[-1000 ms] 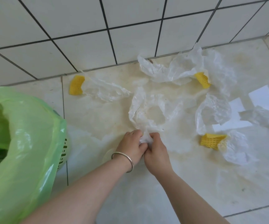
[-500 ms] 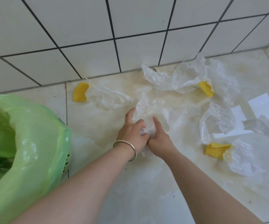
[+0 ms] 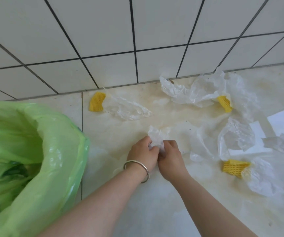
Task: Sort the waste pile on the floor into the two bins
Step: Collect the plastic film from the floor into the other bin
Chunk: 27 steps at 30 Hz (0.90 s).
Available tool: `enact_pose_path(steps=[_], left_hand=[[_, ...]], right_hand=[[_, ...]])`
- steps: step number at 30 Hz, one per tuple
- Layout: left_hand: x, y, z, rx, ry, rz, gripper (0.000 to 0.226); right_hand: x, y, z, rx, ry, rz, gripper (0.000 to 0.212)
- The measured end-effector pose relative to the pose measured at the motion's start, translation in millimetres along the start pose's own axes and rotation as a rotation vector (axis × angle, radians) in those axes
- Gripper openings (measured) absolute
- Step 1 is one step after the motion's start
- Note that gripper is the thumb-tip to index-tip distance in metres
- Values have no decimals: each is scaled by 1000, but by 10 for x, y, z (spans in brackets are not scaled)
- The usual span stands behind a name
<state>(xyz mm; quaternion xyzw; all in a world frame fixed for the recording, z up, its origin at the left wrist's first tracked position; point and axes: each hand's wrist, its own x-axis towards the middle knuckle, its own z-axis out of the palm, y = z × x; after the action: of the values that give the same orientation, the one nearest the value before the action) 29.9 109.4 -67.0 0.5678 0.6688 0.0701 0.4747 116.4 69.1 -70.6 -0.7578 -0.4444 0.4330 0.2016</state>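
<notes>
Both hands, left hand and right hand, clamp the crumpled clear plastic film | ball it tight (no trailing tails) | carry to the green-lined bin by the floor's left edge.

Both forearms reach forward and converge, so the two hands meet knuckle to knuckle, touching each other. The left hand has its fingers curled inward, gripping a crumpled plastic film that bunches up just beyond its knuckles. The right hand is curled the same way, its fingers pinching the same film from the other side. Both hands show their backs to the camera, palms down. A metal bangle circles the left wrist. The arms are bare.
</notes>
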Motion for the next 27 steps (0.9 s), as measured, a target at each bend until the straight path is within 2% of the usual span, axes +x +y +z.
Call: enact_pose_path(steps=[4, 7, 11, 13, 15, 18, 20, 21, 24, 27], left_hand=[[-190, 153, -130, -119, 28, -2, 25], [-399, 318, -263, -240, 57, 37, 13], [-745, 612, -535, -325, 63, 98, 27], [-921, 760, -727, -336, 64, 113, 42], [-1098, 862, -941, -320, 74, 136, 46], [-1441, 930, -1339, -307, 93, 227, 29], [-1553, 896, -1526, -288, 120, 225, 9], [-1627, 885, -1649, -282, 139, 230, 7], [-1899, 798, -2031, -281, 186, 252, 28], [-2111, 680, -2367, -342, 156, 249, 50]], right_hand=[[-203, -210, -166, 124, 32, -48, 11], [-393, -408, -344, 183, 64, -35, 24], [-718, -774, -586, 255, 116, -69, 27], [-870, -990, -700, 288, 128, -75, 44], [-1041, -1233, -799, 320, 115, -63, 54], [-1367, -1610, -853, 303, 94, -56, 43], [-1490, -1786, -773, 295, 81, -78, 37], [-1586, -1914, -746, 291, 83, -104, 33], [-1908, -2304, -625, 265, 105, -163, 17], [-2083, -2636, -421, 208, 135, -212, 22]])
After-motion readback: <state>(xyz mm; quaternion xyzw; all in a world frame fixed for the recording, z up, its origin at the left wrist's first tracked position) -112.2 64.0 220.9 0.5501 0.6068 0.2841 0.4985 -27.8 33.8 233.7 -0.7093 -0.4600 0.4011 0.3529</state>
